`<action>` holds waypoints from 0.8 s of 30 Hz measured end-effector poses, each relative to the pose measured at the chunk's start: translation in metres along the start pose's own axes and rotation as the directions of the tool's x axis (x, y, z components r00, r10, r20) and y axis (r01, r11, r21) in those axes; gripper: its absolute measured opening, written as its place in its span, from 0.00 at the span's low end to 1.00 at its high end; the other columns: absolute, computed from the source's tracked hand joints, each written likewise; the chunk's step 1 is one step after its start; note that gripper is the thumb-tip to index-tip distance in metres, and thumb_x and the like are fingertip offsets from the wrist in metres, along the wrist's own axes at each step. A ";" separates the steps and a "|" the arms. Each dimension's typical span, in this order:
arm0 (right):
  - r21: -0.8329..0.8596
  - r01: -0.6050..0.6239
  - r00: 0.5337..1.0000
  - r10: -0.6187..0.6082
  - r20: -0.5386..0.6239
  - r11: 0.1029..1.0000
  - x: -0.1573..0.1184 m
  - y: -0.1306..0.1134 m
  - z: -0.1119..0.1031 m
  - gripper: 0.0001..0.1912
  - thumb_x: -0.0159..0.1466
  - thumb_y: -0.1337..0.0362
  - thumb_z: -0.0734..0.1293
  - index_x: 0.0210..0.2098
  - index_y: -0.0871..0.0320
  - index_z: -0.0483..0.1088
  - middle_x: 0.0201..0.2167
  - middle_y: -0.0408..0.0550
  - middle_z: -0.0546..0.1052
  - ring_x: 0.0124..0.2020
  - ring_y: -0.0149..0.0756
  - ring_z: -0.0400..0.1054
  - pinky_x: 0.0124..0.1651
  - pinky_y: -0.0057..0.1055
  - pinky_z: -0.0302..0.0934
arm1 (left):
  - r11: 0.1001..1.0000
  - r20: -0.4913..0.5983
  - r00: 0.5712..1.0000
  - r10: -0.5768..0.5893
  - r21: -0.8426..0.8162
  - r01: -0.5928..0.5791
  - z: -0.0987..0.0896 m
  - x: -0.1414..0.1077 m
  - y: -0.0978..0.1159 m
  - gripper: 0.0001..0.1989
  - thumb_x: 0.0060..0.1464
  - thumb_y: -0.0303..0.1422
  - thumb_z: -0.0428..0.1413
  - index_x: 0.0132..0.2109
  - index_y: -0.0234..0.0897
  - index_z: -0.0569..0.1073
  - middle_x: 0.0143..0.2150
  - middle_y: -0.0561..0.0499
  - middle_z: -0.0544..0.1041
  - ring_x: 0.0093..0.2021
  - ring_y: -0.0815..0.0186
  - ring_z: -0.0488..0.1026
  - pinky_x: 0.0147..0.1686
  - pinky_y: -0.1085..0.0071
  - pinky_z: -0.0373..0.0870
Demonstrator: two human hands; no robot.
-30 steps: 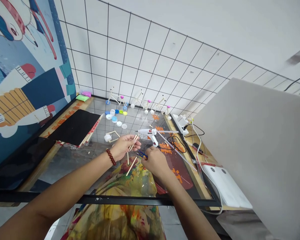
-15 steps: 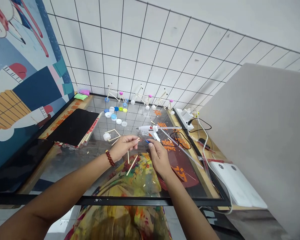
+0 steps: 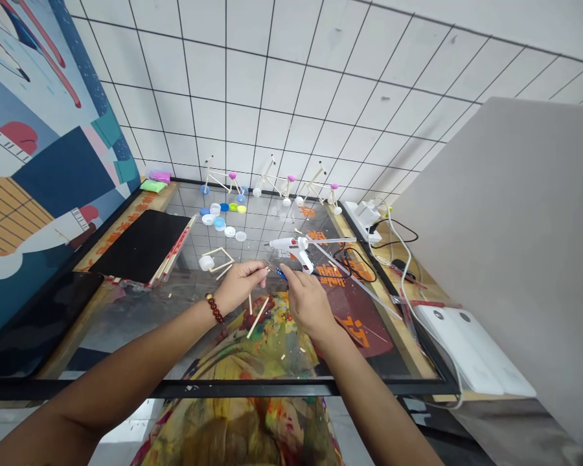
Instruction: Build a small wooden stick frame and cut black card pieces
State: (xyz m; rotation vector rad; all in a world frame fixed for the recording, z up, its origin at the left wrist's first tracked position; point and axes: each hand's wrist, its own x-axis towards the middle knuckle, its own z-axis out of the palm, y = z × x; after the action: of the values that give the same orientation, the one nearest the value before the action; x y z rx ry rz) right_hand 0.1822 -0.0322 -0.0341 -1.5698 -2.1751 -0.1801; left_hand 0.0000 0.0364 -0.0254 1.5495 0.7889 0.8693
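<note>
My left hand (image 3: pixel 243 283) is closed in a pinch on a short pale wooden stick (image 3: pixel 268 270), of which only the end shows. My right hand (image 3: pixel 308 298) grips a small blue-handled tool (image 3: pixel 282 274); its thin metal end meets the stick at the left fingertips. Its exact kind is too small to tell. Two loose wooden sticks (image 3: pixel 257 317) lie below the hands on the glass tabletop. Just beyond the left hand rests a stick frame (image 3: pixel 222 251) with a white bottle cap (image 3: pixel 206 263) attached. A white hot glue gun (image 3: pixel 291 246) lies behind the right hand.
Several bottle caps (image 3: pixel 219 223) lie at mid-table. Along the back stand three small stick bicycles (image 3: pixel 267 178) with cap wheels. Black sheets (image 3: pixel 146 246) are stacked on the left. Clear glue sticks (image 3: pixel 364 291), cables and a power strip (image 3: pixel 362 220) occupy the right side.
The right hand has turned, with its fingers now farther over the blue-handled tool. The left hand keeps its pinch almost in place. The view has shifted slightly.
</note>
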 end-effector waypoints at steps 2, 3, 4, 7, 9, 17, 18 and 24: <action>-0.020 0.016 1.000 -0.015 0.010 1.000 0.002 -0.003 -0.002 0.25 0.65 0.72 0.55 0.61 0.63 0.61 0.42 0.58 0.74 0.39 0.45 0.67 0.43 0.41 0.63 | 1.000 0.020 1.000 0.005 0.002 -0.005 0.001 -0.001 0.000 0.18 0.56 0.40 0.53 0.23 0.35 0.66 0.23 0.53 0.67 0.27 0.69 0.62 0.31 0.72 0.58; -0.003 0.001 1.000 -0.001 0.009 1.000 0.003 -0.005 -0.003 0.24 0.65 0.71 0.56 0.61 0.64 0.61 0.43 0.58 0.74 0.39 0.45 0.67 0.43 0.41 0.63 | 1.000 0.028 1.000 0.008 0.001 -0.008 0.002 -0.001 0.000 0.18 0.56 0.41 0.52 0.23 0.35 0.67 0.22 0.54 0.66 0.27 0.70 0.62 0.31 0.72 0.58; 0.029 -0.025 1.000 0.025 0.002 0.999 0.003 -0.007 -0.004 0.24 0.66 0.68 0.57 0.61 0.64 0.60 0.42 0.58 0.73 0.39 0.45 0.67 0.43 0.41 0.64 | 1.000 0.037 0.999 0.007 -0.008 -0.006 0.003 -0.002 0.000 0.17 0.56 0.41 0.53 0.24 0.35 0.68 0.22 0.54 0.66 0.26 0.70 0.61 0.30 0.72 0.58; 0.151 -0.111 0.991 0.120 -0.052 0.982 0.005 -0.012 -0.007 0.22 0.69 0.59 0.56 0.58 0.63 0.63 0.41 0.56 0.73 0.40 0.45 0.69 0.43 0.40 0.65 | 0.996 0.046 0.999 -0.018 -0.082 0.022 0.006 -0.004 0.002 0.16 0.55 0.44 0.55 0.32 0.34 0.73 0.21 0.55 0.65 0.25 0.70 0.60 0.28 0.73 0.57; 0.195 -0.141 0.983 0.161 -0.090 0.971 0.005 -0.014 -0.009 0.20 0.71 0.59 0.53 0.55 0.61 0.66 0.40 0.54 0.73 0.40 0.44 0.69 0.43 0.38 0.64 | 0.988 0.043 0.998 -0.036 -0.145 0.042 0.007 -0.005 0.003 0.16 0.54 0.45 0.56 0.35 0.34 0.74 0.22 0.56 0.65 0.25 0.71 0.60 0.27 0.73 0.56; 0.132 -0.094 0.991 0.106 -0.087 0.987 0.002 -0.011 -0.007 0.15 0.71 0.59 0.53 0.47 0.60 0.66 0.37 0.54 0.75 0.38 0.44 0.71 0.39 0.36 0.62 | 0.987 0.024 1.000 -0.009 -0.159 0.013 0.008 -0.007 0.005 0.16 0.54 0.44 0.56 0.35 0.34 0.73 0.21 0.56 0.65 0.24 0.71 0.60 0.28 0.73 0.58; 0.132 -0.096 0.992 0.106 -0.066 0.987 0.001 -0.011 -0.007 0.15 0.71 0.59 0.53 0.46 0.60 0.65 0.36 0.53 0.76 0.37 0.44 0.71 0.39 0.35 0.62 | 0.991 0.023 1.000 0.003 -0.135 0.000 0.007 -0.007 0.006 0.15 0.55 0.43 0.56 0.36 0.34 0.74 0.21 0.56 0.65 0.24 0.71 0.60 0.29 0.73 0.59; 0.221 -0.131 0.990 0.117 0.074 0.966 -0.002 -0.011 -0.009 0.15 0.72 0.57 0.50 0.44 0.58 0.62 0.29 0.48 0.75 0.29 0.41 0.71 0.31 0.31 0.56 | 0.995 0.061 0.996 0.068 0.063 -0.072 0.004 -0.008 0.012 0.15 0.57 0.41 0.52 0.31 0.34 0.72 0.22 0.55 0.68 0.25 0.69 0.63 0.31 0.72 0.60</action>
State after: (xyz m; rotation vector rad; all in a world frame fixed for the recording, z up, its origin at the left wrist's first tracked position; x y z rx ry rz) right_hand 0.1749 -0.0409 -0.0253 -1.5910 -2.0510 0.1510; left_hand 0.0002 0.0258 -0.0151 1.6608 0.7301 0.8522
